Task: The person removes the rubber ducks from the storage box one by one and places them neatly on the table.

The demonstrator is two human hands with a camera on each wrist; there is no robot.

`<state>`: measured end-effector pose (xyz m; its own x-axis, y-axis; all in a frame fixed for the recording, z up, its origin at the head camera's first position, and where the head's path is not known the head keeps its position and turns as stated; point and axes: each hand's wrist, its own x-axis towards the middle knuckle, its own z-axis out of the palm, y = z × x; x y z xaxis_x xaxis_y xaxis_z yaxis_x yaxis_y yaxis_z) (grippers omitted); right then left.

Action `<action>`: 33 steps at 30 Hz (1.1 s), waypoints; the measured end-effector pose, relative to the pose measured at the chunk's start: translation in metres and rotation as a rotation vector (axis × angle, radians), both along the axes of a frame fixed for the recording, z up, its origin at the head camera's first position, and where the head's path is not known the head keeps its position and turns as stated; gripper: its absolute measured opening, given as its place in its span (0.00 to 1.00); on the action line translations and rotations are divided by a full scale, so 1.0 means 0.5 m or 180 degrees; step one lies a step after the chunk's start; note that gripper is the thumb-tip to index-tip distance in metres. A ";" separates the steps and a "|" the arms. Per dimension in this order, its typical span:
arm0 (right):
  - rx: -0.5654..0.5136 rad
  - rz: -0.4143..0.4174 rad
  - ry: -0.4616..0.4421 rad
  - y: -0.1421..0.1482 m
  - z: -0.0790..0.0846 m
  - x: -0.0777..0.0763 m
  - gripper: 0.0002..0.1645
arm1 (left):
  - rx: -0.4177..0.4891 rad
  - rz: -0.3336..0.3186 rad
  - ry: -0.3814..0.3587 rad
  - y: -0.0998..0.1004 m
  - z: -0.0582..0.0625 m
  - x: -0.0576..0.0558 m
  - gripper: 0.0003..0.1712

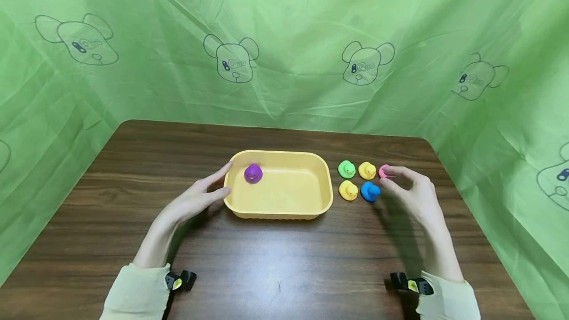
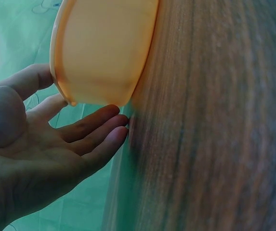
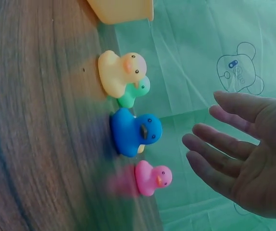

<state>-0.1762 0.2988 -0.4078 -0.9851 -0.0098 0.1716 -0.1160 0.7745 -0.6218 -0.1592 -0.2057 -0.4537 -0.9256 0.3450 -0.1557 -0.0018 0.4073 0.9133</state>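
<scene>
A shallow yellow tray (image 1: 277,214) stands mid-table with a purple rubber duck (image 1: 253,174) inside, near its left end. My left hand (image 1: 192,202) rests thumb and index finger, spread apart, against the tray's left rim; its other fingers extend by the wall in the left wrist view. Over a pink rubber duck (image 3: 153,179) hovers my right hand (image 1: 415,195), fingers extended and holding nothing. In the head view its fingers partly hide that duck. The right wrist view has the fingertips apart from the duck, which sits upright on the table.
Right of the tray sit a green duck (image 1: 346,169), a yellow duck (image 1: 367,171), a second yellow duck (image 1: 348,190) and a blue duck (image 1: 370,191), close together. The brown wooden table (image 1: 266,270) is backed by green cloth (image 1: 293,98) with bear drawings.
</scene>
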 end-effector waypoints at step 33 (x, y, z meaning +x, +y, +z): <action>-0.0565 0.0612 0.0276 -0.166 0.026 -0.051 0.20 | 0.0277 -0.0015 0.0028 0.004 -0.005 -0.001 0.44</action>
